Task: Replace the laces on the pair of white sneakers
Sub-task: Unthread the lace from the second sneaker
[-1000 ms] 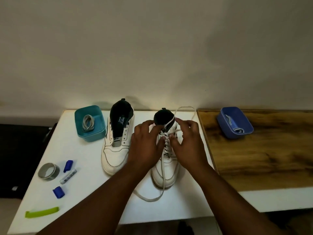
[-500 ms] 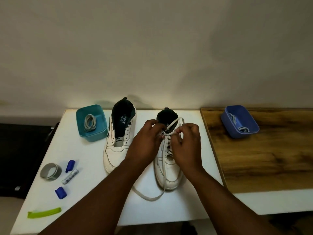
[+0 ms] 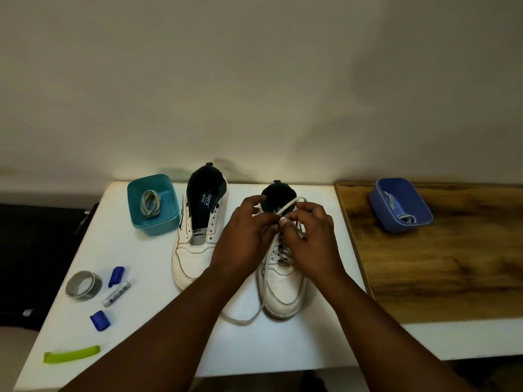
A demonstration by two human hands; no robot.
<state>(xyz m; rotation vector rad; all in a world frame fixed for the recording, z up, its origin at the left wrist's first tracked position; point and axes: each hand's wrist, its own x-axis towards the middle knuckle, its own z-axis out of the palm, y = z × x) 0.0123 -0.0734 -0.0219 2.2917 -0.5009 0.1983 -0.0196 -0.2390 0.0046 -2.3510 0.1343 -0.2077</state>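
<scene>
Two white sneakers stand on the white table (image 3: 158,321), toes toward me. The left sneaker (image 3: 195,244) has no lace and its dark tongue lies open. The right sneaker (image 3: 281,287) is threaded with a white lace (image 3: 288,206). My left hand (image 3: 243,236) and my right hand (image 3: 311,236) meet over its upper eyelets, each pinching the lace. A small loop rises by the collar, and a slack length (image 3: 240,321) trails past the toe onto the table.
A teal tub (image 3: 167,224) at the back left holds a coiled grey lace (image 3: 150,205). A blue tub (image 3: 382,219) with another lace sits on the wooden surface (image 3: 452,264) at right. A tape roll (image 3: 83,285), blue caps, a small tube and a green strip (image 3: 72,356) lie at left.
The large lace loop that stood behind the right sneaker has been drawn down to a small one by the collar. Both hands have closed in together over the upper eyelets.
</scene>
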